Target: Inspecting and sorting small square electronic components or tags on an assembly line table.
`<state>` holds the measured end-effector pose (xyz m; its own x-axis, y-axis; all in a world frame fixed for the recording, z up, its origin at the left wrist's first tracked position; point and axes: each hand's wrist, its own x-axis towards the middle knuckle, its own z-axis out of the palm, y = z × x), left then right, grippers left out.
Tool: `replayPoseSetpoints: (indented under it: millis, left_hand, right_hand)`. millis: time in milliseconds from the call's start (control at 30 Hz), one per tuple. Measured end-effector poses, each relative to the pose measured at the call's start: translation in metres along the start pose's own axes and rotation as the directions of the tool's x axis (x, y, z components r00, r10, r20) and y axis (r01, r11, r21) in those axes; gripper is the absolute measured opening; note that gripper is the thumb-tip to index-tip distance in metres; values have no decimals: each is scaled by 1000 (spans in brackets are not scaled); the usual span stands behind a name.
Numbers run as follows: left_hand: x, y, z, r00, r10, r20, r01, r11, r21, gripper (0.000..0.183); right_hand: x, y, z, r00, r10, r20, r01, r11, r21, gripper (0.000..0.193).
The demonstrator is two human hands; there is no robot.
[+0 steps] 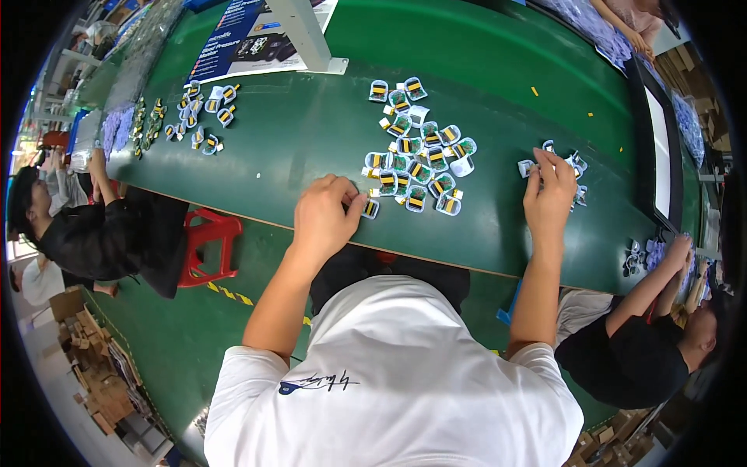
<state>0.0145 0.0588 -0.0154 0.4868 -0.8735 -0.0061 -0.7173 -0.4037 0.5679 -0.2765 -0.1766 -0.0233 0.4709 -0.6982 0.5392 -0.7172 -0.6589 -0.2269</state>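
Note:
My left hand (328, 210) is at the table's near edge, fingers curled and thumb tip against a small pale plastic casing (371, 209) with a black-and-yellow part in it. Just beyond lies a cluster of similar casings (420, 171), several showing green circuit boards and yellow tabs. Over to the right, my right hand (552, 194) reaches above a smaller group of pale casings (580, 165). Its thumb and forefinger are apart, beside one casing (525, 168) at their left. The palm and fingers hide part of that group.
The green table (311, 117) carries another casing group (191, 113) at the left and a grey metal post (303, 35) behind. A black-framed panel (657, 148) stands at the right. Co-workers sit at both sides; a red stool (214, 241) is at the left.

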Motion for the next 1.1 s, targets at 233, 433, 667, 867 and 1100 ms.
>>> replayPoseSetpoints:
  millis: [233,433,667,867,1100]
  left_hand:
    - [11,24,1,988,-74,-134,22,935,-355,17]
    - [11,42,19,986,-125,-110,26,767,-641,14]
    - [8,40,29,998,-61,18,49,563,-825,10]
    - [10,42,23,998,62,-13,-42,494,-868,20]
    - [5,34,26,994,105,31,-47,663,-747,10]
  right_hand:
    - [-3,-96,1,982,-151,115,64,832,551,6]
    - [-8,-148,6,919,-218,330,-91,695,713,17]
    - [0,-135,8,956,-251,152,90,745,661,20]
    - [2,-125,5,930,-267,251,45,762,646,18]
    - [7,-130,1,961,-213,175,65,793,606,20]
